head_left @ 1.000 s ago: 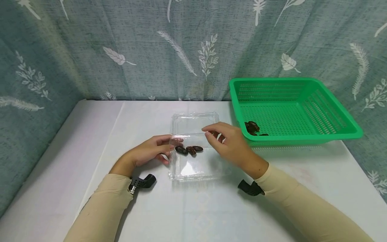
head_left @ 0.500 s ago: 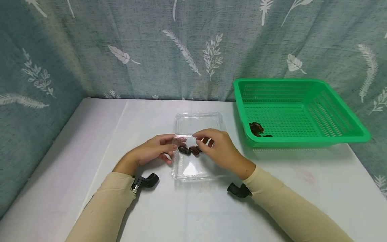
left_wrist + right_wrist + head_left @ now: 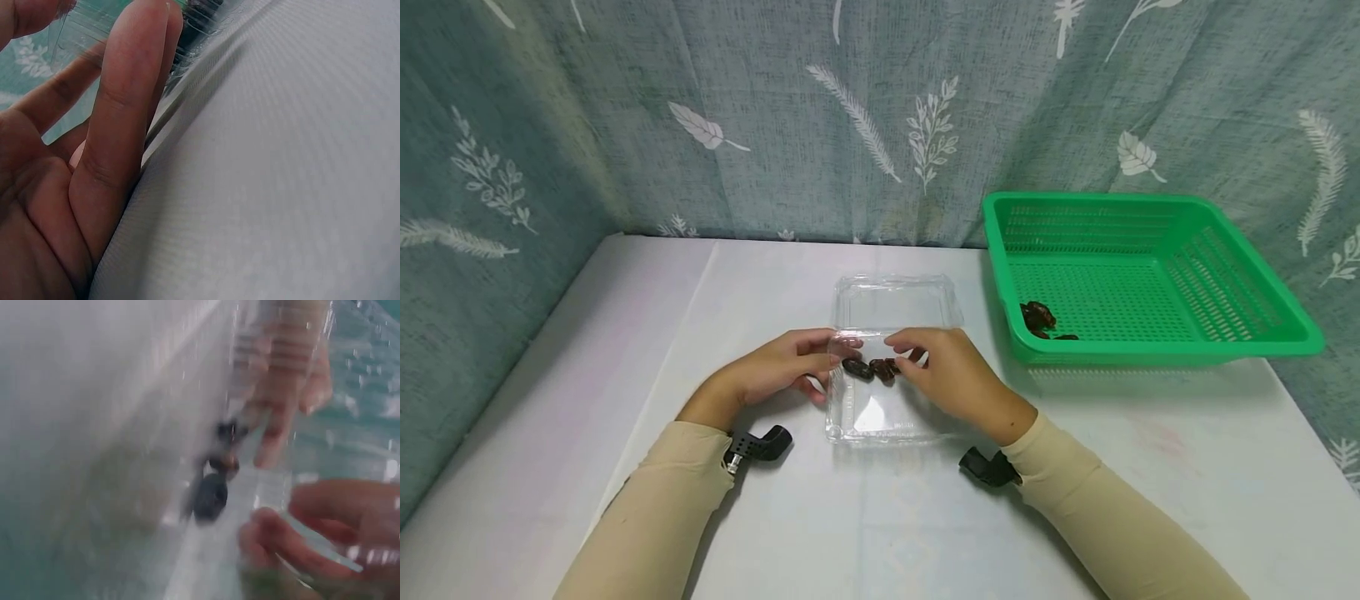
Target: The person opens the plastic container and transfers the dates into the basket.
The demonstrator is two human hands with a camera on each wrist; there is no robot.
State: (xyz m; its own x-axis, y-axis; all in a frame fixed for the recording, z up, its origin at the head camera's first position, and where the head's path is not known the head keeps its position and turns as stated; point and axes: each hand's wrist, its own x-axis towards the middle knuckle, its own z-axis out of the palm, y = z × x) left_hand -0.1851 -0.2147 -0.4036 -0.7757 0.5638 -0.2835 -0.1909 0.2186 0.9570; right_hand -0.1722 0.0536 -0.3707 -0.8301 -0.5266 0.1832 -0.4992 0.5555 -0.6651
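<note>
On the white table lies a clear plastic clamshell box (image 3: 891, 417) with its lid (image 3: 895, 300) folded back. Dark brown dates sit in a short row inside: one on the left (image 3: 858, 369), one in the middle (image 3: 882, 371), and one at the right, partly behind fingers. My left hand (image 3: 786, 367) holds the box's left side, the thumb at its rim. Over the tray, my right hand (image 3: 951, 371) has loosely bent fingers close to the right-hand date. In the right wrist view those fingers (image 3: 265, 537) look apart from the nearest date (image 3: 210, 499), with nothing visible between them.
A green slotted basket (image 3: 1150, 346) stands at the back right, with several dates (image 3: 1037, 317) in its near left corner. Behind the table hangs a green-grey curtain (image 3: 760, 167) with a white leaf pattern. Each wrist wears a black camera mount (image 3: 988, 468).
My right hand has moved left and slightly down, from the box's right side to the row of dates. The left hand stays at the box's left edge.
</note>
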